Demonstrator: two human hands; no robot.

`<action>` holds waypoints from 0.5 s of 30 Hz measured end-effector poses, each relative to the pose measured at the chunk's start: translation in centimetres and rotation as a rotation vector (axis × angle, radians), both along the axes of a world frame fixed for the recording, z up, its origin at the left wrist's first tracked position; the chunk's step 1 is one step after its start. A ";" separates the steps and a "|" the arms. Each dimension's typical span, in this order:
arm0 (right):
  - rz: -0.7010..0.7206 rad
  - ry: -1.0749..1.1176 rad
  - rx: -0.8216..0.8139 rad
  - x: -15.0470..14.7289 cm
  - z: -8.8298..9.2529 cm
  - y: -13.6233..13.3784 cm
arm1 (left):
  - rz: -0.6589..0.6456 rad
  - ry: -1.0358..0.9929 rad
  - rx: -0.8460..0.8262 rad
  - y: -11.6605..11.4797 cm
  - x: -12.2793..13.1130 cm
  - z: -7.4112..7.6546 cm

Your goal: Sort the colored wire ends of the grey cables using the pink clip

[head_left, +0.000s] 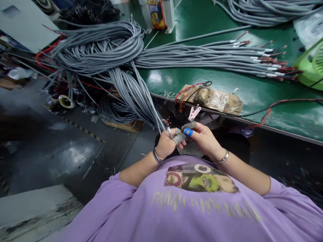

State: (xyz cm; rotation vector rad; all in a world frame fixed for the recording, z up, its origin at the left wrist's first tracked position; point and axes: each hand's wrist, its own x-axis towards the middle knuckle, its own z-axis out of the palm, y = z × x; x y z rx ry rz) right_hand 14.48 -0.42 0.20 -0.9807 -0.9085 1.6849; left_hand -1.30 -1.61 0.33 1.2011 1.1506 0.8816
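My left hand (165,145) is closed around the end of a grey cable (161,125), which has a white band and reddish stripped wires (166,122) sticking up past the fist. Close beside it, my right hand (207,140) is pinched, thumb against fingers, its tips nearly meeting the left fingertips. Whatever lies in that pinch is too small to make out. Greyish wraps cover some fingers of both hands, and the right thumb wears a blue cover (188,132). From the left hand the cable runs up into a thick hanging bundle of grey cables (130,90).
A big coil of grey cable (99,45) lies on the green table (159,80), its stripped ends fanning right. A wooden block with a pink clip (194,113) sits at the front edge. A green fan (314,64) stands right; more cable (274,5) lies behind.
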 end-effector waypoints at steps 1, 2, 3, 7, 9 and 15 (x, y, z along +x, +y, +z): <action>-0.006 0.005 -0.010 -0.1 -0.1 -0.1 | 0.014 -0.004 -0.002 0.0 0.0 -0.1; -0.017 0.016 -0.025 -0.1 -0.2 -0.1 | 0.031 -0.013 -0.005 0.0 0.0 -0.2; -0.025 0.033 -0.044 -0.2 -0.3 -0.1 | 0.050 -0.027 -0.010 0.0 0.0 -0.3; -0.053 0.106 -0.108 -0.4 -0.8 -0.2 | 0.096 -0.087 -0.032 0.2 0.1 -0.8; -0.072 0.101 -0.117 -0.4 -0.8 -0.1 | 0.106 -0.101 -0.062 0.4 0.2 -0.7; -0.086 0.031 -0.111 -0.1 -0.5 0.2 | 0.146 -0.146 -0.151 0.9 0.4 0.2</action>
